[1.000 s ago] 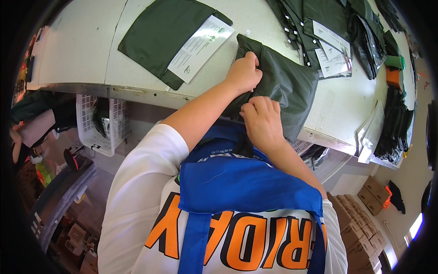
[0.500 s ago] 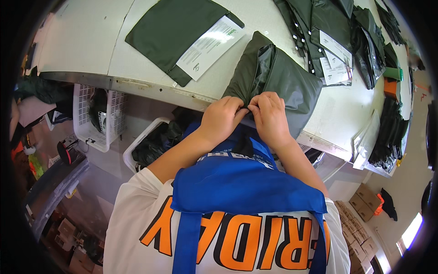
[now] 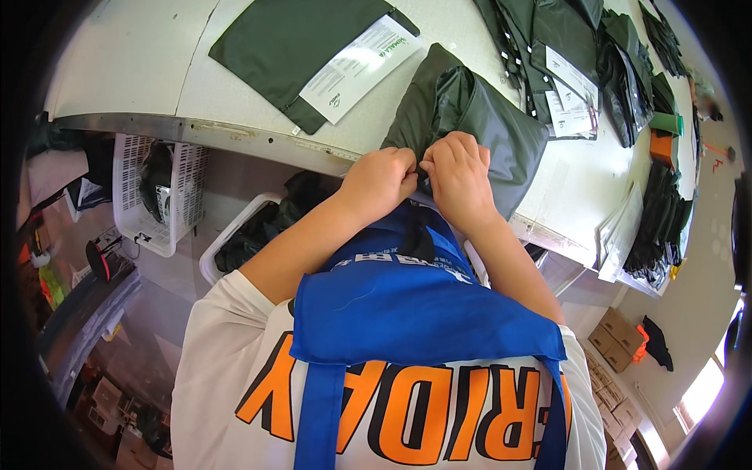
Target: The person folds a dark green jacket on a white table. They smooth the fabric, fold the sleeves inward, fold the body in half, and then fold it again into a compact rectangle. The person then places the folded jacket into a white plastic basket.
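Both hands work the near end of a dark green folded garment [image 3: 478,125] lying at the front edge of the white worktable [image 3: 133,63]. The left hand [image 3: 378,182] and right hand [image 3: 458,178] sit knuckle to knuckle, fingers pinched shut on the fabric's near hem.

Progress, as judged: 1 flat green pouch with a paper insert [image 3: 313,55] lies finished to the left; this garment appears rolled but not yet bagged. More packed garments [image 3: 580,70] crowd the right. Open tabletop remains left of the pouch. White baskets [image 3: 153,196] stand below the table edge.
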{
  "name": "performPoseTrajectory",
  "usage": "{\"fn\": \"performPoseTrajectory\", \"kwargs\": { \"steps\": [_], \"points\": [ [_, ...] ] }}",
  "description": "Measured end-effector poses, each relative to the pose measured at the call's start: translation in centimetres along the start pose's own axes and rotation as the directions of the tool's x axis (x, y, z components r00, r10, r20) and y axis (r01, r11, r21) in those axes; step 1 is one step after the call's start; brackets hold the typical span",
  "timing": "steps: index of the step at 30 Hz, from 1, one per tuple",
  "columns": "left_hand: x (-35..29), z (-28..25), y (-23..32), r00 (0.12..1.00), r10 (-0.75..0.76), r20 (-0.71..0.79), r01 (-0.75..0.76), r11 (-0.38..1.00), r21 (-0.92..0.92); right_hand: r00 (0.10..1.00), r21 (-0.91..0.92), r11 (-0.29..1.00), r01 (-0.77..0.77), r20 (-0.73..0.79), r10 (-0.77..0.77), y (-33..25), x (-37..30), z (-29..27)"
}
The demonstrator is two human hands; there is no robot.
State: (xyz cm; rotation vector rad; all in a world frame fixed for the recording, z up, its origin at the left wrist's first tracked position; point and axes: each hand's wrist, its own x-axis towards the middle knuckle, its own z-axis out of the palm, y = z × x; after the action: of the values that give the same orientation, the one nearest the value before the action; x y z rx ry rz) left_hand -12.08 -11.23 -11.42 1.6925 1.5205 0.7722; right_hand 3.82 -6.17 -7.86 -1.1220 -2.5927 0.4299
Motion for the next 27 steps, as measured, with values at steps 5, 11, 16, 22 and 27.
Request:
{"fn": "performPoseTrajectory", "kwargs": {
  "steps": [5, 11, 16, 22, 27],
  "points": [
    [-0.6, 0.1, -0.8, 0.999, -0.024, 0.048, 0.028, 0.996, -0.084, 0.98, 0.311, 0.935, -0.171, 0.15, 0.129, 1.6, 0.3, -0.3],
    [2.9, -2.0, -0.6, 0.971, -0.128, -0.201, 0.089, 0.978, -0.191, 0.957, 0.16, 0.971, -0.178, -0.2, 0.209, 5.7, 1.7, -1.3],
    [8.4, -0.8, -0.8, 0.944, -0.03, -0.33, 0.094, 0.979, 0.179, 0.956, -0.075, 0.956, -0.283, -0.096, 0.276, 7.8, 1.2, 0.5],
    [9.3, -0.5, 0.5, 0.987, -0.066, -0.149, 0.077, 0.994, 0.071, 0.96, -0.302, 0.915, -0.267, -0.002, 0.28, 7.1, 0.6, 2.4],
    [9.7, 2.1, 1.1, 1.0, -0.001, -0.02, 0.003, 0.997, 0.082, 0.949, -0.412, 0.869, -0.274, 0.03, 0.314, 8.1, 0.9, 4.2]
  ]
}}
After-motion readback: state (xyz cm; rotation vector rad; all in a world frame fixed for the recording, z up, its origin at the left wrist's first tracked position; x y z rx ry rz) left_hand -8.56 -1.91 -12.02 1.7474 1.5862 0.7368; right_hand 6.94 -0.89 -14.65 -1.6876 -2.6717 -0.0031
